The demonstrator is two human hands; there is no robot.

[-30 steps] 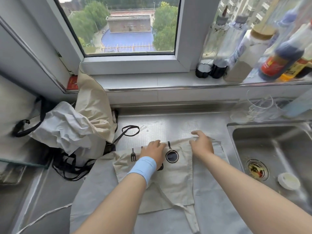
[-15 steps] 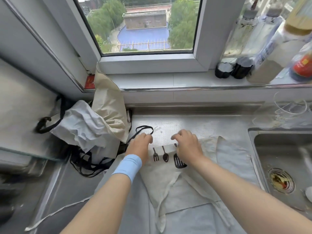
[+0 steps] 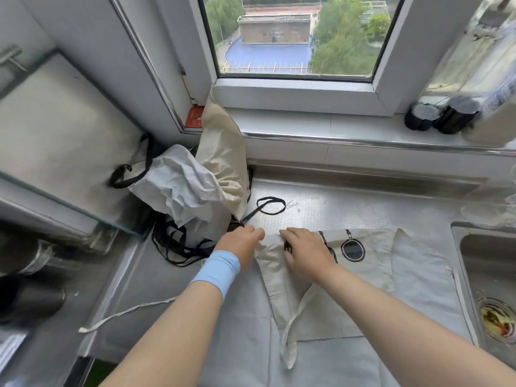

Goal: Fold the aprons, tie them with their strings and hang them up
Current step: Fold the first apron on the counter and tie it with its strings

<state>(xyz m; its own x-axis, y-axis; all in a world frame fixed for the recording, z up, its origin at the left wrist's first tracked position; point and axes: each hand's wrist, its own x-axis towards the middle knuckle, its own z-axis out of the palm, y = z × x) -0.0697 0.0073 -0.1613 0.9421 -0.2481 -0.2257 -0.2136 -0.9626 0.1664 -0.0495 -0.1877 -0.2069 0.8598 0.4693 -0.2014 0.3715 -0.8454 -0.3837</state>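
My left hand grips the apron edge, right hand flat on it; four o'clock, sink strainer holds scraps.

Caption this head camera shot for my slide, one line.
Left hand grips the folded edge of a cream printed apron while the right hand presses it flat on the steel counter.

Your cream apron, printed with black kitchen utensils, lies partly folded on the surface, its pale string trailing toward you. It rests on a flat grey apron. At your left, a crumpled white apron is heaped with another cream one, black strings looped loose.
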